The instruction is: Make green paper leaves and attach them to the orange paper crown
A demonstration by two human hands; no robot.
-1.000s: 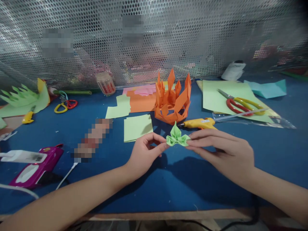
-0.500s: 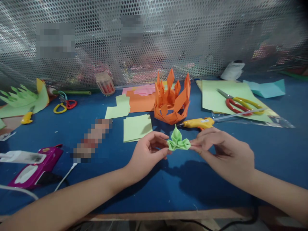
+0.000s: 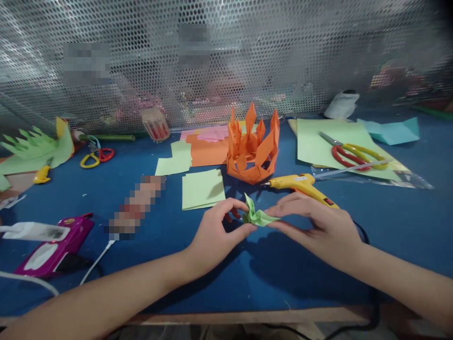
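Note:
A light green folded paper piece (image 3: 260,218) with pointed petals is held above the blue table, between both hands. My left hand (image 3: 221,231) pinches its left side between thumb and fingers. My right hand (image 3: 314,224) grips the right petal, fingertips pressed on it. Just behind my right hand lies a yellow glue gun (image 3: 292,181) with a clear glue stick in its back. Beyond the folded piece stands an orange paper crown (image 3: 252,165) with upright pointed petals. A stack of green paper squares (image 3: 202,189) lies near my left hand.
Scissors (image 3: 354,153) rest on green paper sheets (image 3: 314,137) at the right. At the left are a green paper crown (image 3: 30,142), small scissors (image 3: 97,156) and a purple device (image 3: 58,250) with white cables. A perforated metal panel (image 3: 226,56) closes off the back.
The green paper piece has turned and tilted, so its petals now point differently. My right hand has shifted slightly left and lower, uncovering the glue gun's handle.

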